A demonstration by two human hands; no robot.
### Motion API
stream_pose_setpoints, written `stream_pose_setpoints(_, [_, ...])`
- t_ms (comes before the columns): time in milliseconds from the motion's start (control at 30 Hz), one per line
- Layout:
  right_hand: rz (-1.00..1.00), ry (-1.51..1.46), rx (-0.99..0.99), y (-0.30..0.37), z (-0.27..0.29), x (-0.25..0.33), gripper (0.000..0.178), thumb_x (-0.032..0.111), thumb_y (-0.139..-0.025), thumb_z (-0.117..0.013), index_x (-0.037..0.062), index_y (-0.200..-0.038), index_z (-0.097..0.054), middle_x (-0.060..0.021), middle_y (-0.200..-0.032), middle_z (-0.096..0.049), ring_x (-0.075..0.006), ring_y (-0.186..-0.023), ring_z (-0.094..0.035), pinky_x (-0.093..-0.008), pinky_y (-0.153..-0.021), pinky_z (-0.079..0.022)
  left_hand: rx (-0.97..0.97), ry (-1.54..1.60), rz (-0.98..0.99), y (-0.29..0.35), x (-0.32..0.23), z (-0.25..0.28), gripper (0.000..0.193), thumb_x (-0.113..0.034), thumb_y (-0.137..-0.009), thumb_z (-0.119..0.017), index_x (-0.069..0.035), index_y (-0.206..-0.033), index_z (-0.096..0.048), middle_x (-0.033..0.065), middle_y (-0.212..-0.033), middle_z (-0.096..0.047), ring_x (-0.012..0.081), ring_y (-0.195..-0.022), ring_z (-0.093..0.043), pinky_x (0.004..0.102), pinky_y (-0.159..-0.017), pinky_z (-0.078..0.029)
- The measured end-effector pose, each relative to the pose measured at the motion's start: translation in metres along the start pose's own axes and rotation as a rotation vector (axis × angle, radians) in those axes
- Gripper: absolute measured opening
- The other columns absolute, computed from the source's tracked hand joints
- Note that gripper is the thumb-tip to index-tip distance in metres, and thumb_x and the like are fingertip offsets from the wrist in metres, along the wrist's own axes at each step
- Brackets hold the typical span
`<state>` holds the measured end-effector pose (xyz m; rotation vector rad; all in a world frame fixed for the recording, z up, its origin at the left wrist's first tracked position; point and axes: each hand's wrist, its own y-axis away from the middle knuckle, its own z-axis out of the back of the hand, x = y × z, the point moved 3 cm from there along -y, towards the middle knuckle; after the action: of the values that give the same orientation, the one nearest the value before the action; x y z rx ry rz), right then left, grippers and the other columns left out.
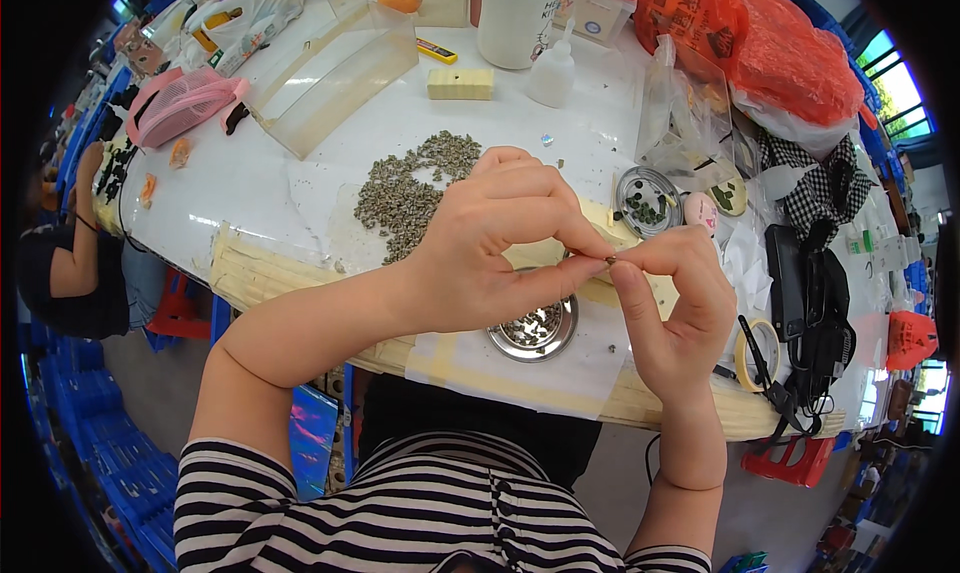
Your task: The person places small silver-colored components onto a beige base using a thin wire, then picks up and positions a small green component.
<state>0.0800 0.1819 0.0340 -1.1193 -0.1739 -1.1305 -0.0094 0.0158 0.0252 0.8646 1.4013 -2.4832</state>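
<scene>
- The left hand (470, 235) and right hand (692, 298) meet over the worktop (315, 208), each pinching the tiny piece (610, 261) between thumb and index fingers.
- That piece sits above the worktop's near edge, up and right of the round metal dish (572, 325); fingertips partly cover it.
- Best keep the pinch light: so small a thing could easily slip.
- Steadying it with one hand while adjusting with the other seems wise.
- Wrists should stay clear of the loose pile (400, 198), farther from that edge.
</scene>
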Motion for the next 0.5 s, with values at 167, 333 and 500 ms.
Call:
stream_pose_setpoints(167, [0.137,0.077,-0.039,-0.0034,0.0017,0.0092,0.015,0.002,-0.072,-0.082,0.0054,-0.084,-0.072,-0.0044,-0.077,-0.063,-0.0209,-0.071,-0.055,-0.0316,-0.065,-0.043,0.021,-0.016,0.027,-0.0004,0.0008,-0.0007,0.020,0.000,-0.070,-0.080,-0.009,-0.087,-0.074,0.0009,-0.077,-0.064,0.0160,-0.071,-0.058,0.0288,-0.071,-0.041])
stream_pose_setpoints(333, [0.126,0.117,-0.051,-0.0023,0.0010,0.0071,0.016,0.002,-0.072,-0.081,0.0055,-0.085,-0.073,-0.0045,-0.078,-0.064,-0.0212,-0.072,-0.056,-0.0317,-0.066,-0.043,0.005,-0.006,0.026,-0.0005,0.0015,-0.0007,0.021,0.001,-0.070,-0.079,-0.009,-0.088,-0.074,0.0010,-0.077,-0.064,0.0158,-0.071,-0.058,0.0283,-0.071,-0.041])
stream_pose_setpoints(500, [0.035,0.058,-0.029,-0.0034,-0.0006,0.0034,0.013,0.002,-0.075,-0.080,0.0046,-0.084,-0.071,-0.0055,-0.079,-0.065,-0.0218,-0.073,-0.056,-0.0320,-0.066,-0.043,-0.002,0.020,0.008,-0.0007,0.0002,-0.0002,0.022,0.001,-0.070,-0.080,-0.009,-0.089,-0.075,0.0002,-0.077,-0.064,0.0151,-0.070,-0.058,0.0283,-0.070,-0.040])
